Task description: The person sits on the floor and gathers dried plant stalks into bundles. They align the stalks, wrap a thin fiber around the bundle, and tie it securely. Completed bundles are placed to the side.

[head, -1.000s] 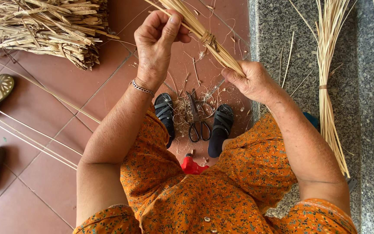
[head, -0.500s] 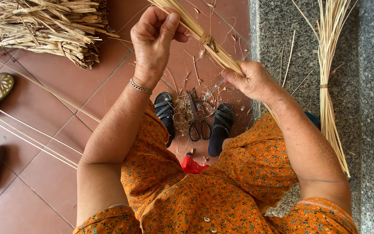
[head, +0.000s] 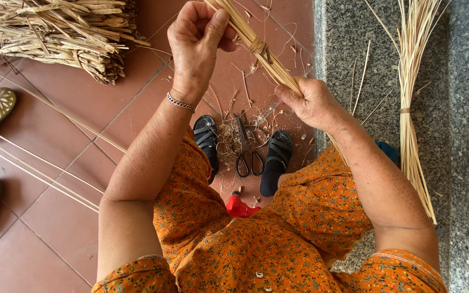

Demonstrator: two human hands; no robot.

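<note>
Both hands hold one bundle of straw (head: 256,46) that slants across the top of the view, above the person's lap and the red tile floor (head: 55,233). The left hand (head: 196,43) is curled around the upper part — fingers pressed together, thumb laid along the stalks. The right hand (head: 313,103) grips the bundle lower down in a closed fist, and the stalks run on beneath it toward the orange dress (head: 256,239). A thin tie wraps the bundle between the two hands.

On the floor below, a pair of black scissors (head: 248,154) lies among straw scraps, between two feet in black sandals (head: 275,163). A heap of dry straw (head: 61,32) sits at the upper left — a tied sheaf of long stalks (head: 411,108) lies on the grey stone step (head: 348,43) to the right.
</note>
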